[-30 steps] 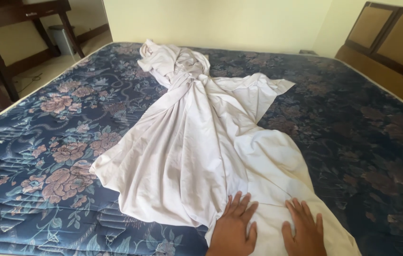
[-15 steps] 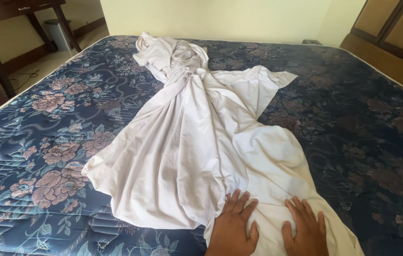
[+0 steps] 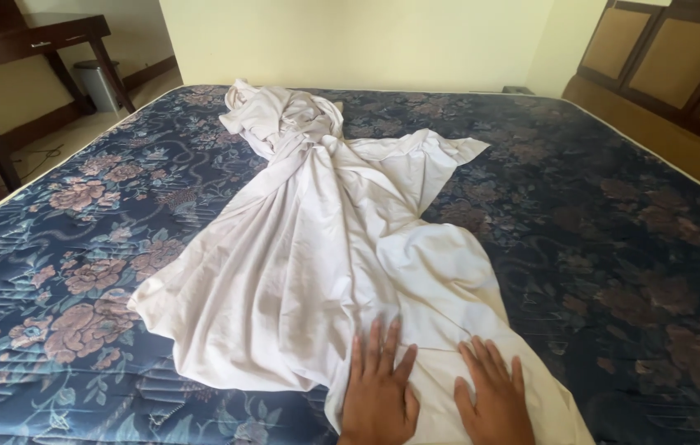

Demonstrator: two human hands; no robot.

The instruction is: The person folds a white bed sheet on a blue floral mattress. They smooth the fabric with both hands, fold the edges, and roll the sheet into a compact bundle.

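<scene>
Below, hand [image 3: 379,387] wrists cut off

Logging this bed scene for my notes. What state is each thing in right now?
white sheet: crumpled, bunched at the far end, lying along the mattress.
mattress: bare, mostly uncovered.
left hand: flat on the sheet, fingers spread.
right hand: flat on the sheet, open.
bin: upright on the floor.

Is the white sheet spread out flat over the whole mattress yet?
No, the white sheet lies bunched in a narrow strip down the middle, leaving the floral mattress bare on both sides.
</scene>
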